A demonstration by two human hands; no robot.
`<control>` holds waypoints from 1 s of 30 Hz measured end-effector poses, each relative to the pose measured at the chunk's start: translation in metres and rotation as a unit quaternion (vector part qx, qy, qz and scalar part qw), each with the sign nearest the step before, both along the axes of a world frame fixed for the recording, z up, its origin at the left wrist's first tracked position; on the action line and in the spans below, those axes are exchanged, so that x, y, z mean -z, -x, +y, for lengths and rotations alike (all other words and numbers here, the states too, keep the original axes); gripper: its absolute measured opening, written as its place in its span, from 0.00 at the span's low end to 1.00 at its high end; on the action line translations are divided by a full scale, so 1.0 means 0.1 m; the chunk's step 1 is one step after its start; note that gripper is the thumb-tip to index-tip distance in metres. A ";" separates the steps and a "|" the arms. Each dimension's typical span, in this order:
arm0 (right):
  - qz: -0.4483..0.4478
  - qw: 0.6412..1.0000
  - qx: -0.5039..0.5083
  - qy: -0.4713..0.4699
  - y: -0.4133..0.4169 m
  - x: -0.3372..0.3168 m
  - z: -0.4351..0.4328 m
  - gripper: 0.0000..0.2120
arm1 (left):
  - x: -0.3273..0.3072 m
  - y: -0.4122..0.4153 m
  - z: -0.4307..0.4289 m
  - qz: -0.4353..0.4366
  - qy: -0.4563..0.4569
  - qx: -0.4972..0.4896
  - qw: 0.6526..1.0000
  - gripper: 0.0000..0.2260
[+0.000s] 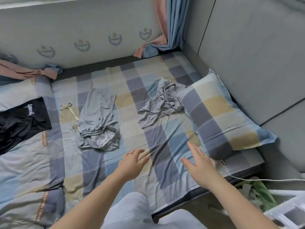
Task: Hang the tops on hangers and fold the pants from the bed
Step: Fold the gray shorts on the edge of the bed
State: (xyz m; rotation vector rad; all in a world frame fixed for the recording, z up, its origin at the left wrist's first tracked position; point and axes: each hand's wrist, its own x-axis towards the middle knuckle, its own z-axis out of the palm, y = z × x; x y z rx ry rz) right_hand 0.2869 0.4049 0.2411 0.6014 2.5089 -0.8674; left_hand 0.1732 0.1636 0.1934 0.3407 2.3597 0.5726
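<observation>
Bed sheet (130,128): L hand (132,163) & R hand (200,166) spread flat over it.

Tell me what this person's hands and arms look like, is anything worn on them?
No sleeves, gloves, watch or bracelet show; both arms are bare to the frame's edge. The left hand wears a thin ring on one finger. The right hand has nothing visible on it, though its fingers are slightly blurred.

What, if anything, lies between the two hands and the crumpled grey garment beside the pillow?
Nothing visible. Only bare checked sheet separates the left hand and right hand from the crumpled grey garment; the pillow lies off to the right.
</observation>
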 end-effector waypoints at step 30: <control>0.090 0.984 -0.057 -0.143 3.93 5.15 0.33 0.32 | 5.09 3.52 0.81 0.306 0.044 0.103 0.945 0.28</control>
